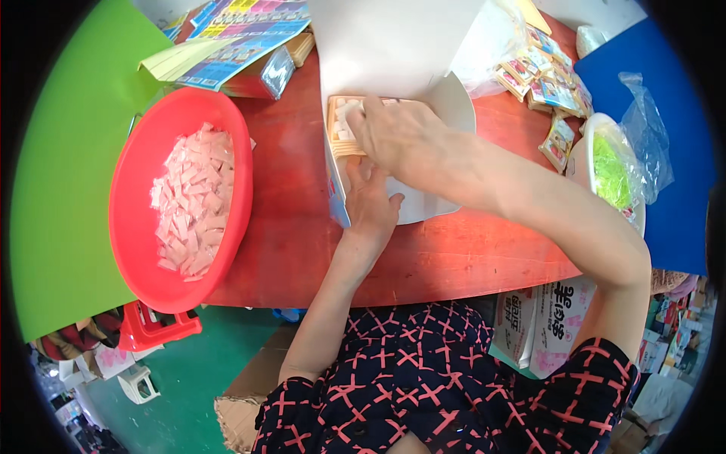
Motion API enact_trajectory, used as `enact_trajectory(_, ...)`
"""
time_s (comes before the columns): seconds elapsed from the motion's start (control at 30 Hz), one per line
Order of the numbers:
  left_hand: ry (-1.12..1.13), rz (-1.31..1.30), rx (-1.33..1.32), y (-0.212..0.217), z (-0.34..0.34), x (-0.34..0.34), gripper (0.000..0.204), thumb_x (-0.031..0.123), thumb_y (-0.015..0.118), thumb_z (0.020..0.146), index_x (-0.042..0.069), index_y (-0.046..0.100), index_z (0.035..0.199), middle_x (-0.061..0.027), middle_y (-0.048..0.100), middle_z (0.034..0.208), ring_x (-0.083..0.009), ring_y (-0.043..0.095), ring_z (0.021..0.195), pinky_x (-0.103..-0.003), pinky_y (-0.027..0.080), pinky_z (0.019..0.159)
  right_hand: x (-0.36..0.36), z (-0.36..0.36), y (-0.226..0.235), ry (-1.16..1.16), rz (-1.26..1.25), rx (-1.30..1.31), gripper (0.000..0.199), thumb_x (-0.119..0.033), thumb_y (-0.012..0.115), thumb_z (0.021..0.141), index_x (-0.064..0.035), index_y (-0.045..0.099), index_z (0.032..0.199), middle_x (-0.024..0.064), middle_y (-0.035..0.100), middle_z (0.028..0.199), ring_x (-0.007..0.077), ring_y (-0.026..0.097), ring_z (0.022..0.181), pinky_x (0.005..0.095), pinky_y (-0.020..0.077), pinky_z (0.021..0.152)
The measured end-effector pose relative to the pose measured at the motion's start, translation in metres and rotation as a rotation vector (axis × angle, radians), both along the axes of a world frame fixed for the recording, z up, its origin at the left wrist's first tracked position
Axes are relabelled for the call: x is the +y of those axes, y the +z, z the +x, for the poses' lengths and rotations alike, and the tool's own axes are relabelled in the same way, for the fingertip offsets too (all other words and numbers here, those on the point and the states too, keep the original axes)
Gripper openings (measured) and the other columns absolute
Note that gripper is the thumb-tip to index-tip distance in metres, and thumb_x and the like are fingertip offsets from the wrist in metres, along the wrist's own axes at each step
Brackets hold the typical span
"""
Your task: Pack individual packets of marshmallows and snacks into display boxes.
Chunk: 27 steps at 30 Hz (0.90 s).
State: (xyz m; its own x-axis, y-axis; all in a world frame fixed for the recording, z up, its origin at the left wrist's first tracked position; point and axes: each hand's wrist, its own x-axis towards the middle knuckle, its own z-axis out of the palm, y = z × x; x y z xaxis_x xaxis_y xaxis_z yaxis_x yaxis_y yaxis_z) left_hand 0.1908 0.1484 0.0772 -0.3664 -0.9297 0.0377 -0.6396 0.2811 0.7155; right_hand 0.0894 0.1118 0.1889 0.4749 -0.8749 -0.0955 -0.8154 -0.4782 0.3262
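A white box (435, 206) stands on the red table with its tall flap raised at the back. Inside its left part sits a stack of shallow wood-coloured trays (347, 147), the top one holding small white pieces (345, 115). My right hand (397, 136) reaches across from the right and bends over the stack; its fingers are curled and the fingertips are hidden. Just nearer, my left hand (370, 204) has its fingers stretched toward the stack's near edge, thumb apart. Its fingertips touch the lower trays.
A red basin (128, 204) with pink wrapped strips stands left. Printed sheets (242, 45) lie at the back left. At the back right are small picture-covered packets (541, 72) and a white bowl (581, 159) of green shreds. Green (68, 189) and blue (643, 83) surfaces flank the table.
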Motion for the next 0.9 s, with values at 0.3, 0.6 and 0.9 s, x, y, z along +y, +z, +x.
enact_trajectory(0.3,0.012,0.066,0.033,-0.004,-0.001,-0.004,0.052,0.002,0.065,0.066,0.000,0.044,0.114,-0.0274,0.030,0.124,-0.0450,0.045,0.105,-0.045,0.043,0.085,-0.002,-0.015,-0.004,-0.166,0.759,-0.066,0.021,-0.012,0.050,0.076,-0.0048,0.066,0.087,0.0124,0.065,0.092,0.0271,0.062,0.086,0.0397,0.0490,0.071)
enact_trajectory(0.6,0.121,-0.002,0.803,0.021,0.005,-0.004,0.042,0.016,0.060,0.075,-0.002,0.049,0.112,-0.0190,0.048,0.114,-0.0331,0.049,0.103,-0.034,0.040,0.088,-0.020,-0.012,-0.034,0.193,0.631,-0.312,0.021,-0.016,0.054,0.073,-0.0029,0.065,0.085,0.0152,0.065,0.085,0.0286,0.062,0.080,0.0410,0.0469,0.066)
enact_trajectory(0.9,0.297,-0.258,0.071,0.040,0.055,-0.005,0.033,0.002,0.055,0.077,-0.005,0.051,0.109,-0.0219,0.048,0.116,-0.0349,0.052,0.097,-0.037,0.046,0.071,-0.037,-0.236,-0.057,-0.861,-0.566,-0.883,0.031,-0.024,0.062,0.076,-0.0064,0.059,0.101,0.0148,0.055,0.107,0.0321,0.053,0.099,0.0401,0.0427,0.083)
